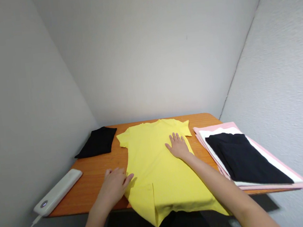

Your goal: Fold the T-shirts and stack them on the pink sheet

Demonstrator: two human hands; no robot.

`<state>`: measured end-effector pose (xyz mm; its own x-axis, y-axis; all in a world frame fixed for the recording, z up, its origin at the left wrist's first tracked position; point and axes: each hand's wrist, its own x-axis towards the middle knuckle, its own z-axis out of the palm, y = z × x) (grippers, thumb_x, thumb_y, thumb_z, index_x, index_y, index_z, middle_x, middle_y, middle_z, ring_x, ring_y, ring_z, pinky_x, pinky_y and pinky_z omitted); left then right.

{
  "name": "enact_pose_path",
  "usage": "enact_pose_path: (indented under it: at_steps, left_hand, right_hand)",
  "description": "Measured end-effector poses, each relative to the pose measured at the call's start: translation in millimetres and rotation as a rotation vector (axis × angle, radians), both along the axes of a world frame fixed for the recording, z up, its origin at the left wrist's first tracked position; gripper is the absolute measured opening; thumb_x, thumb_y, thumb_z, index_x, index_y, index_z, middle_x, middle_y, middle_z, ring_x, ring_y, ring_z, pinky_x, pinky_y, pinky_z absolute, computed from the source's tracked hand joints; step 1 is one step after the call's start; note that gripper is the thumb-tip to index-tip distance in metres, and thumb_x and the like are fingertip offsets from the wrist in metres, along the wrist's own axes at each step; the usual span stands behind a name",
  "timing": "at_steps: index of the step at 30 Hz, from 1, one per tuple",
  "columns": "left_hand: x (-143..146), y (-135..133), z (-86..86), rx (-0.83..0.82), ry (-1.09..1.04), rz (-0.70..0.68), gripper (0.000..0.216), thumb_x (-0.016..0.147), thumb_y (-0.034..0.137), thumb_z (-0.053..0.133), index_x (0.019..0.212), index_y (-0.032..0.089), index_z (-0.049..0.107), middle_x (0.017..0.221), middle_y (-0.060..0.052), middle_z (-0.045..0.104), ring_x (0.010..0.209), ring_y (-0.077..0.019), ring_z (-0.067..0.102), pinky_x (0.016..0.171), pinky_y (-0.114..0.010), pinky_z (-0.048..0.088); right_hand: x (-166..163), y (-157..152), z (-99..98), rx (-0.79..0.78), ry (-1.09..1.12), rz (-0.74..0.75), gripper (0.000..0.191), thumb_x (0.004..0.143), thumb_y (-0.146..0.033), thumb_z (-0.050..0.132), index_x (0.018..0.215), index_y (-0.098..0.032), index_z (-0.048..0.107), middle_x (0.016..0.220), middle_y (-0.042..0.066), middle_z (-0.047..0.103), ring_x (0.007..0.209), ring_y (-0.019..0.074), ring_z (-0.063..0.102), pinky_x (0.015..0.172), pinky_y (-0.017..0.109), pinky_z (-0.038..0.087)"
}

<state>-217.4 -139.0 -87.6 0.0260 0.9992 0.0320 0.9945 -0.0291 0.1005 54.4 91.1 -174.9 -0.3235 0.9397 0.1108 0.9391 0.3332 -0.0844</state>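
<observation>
A yellow T-shirt (156, 163) lies spread on the orange-brown table (98, 169), its hem hanging over the near edge. My right hand (177, 146) rests flat on the shirt's upper right part, fingers stretched out and spread. My left hand (115, 184) lies at the shirt's left edge near the hem, fingers extended and together, fingertips touching the fabric.
A folded black garment (97, 142) sits at the table's far left. On the right lies a stack of folded pink (296, 181), white (270, 160) and black (243, 160) garments. A white power bank (58, 192) with a cable lies at the front left corner. Walls close in on three sides.
</observation>
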Motion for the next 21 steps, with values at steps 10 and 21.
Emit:
enact_pose_path:
  at_steps: [10, 21]
  left_hand:
    - [9.8, -50.0, -12.2, -0.159, -0.401, -0.121, 0.055, 0.098, 0.052, 0.032, 0.065, 0.021, 0.063, 0.094, -0.002, 0.065, 0.092, -0.0171, 0.057, 0.09, -0.032, 0.038]
    - [-5.1, -31.9, -24.9, 0.187, -0.337, -0.049, 0.044, 0.096, 0.054, 0.035, 0.11, 0.028, 0.067, 0.121, -0.004, 0.067, 0.116, -0.0208, 0.058, 0.104, -0.038, 0.043]
  right_hand:
    - [1.0, 0.7, 0.8, -0.035, 0.009, 0.002, 0.076, 0.097, -0.06, 0.022, 0.152, -0.008, 0.023, 0.159, 0.015, 0.012, 0.146, 0.0291, 0.004, 0.116, 0.047, 0.003]
    - [-6.6, 1.5, 11.2, -0.078, 0.033, -0.002, 0.083, 0.095, -0.064, 0.023, 0.152, -0.005, 0.022, 0.159, 0.017, 0.007, 0.146, 0.0312, -0.003, 0.116, 0.047, -0.002]
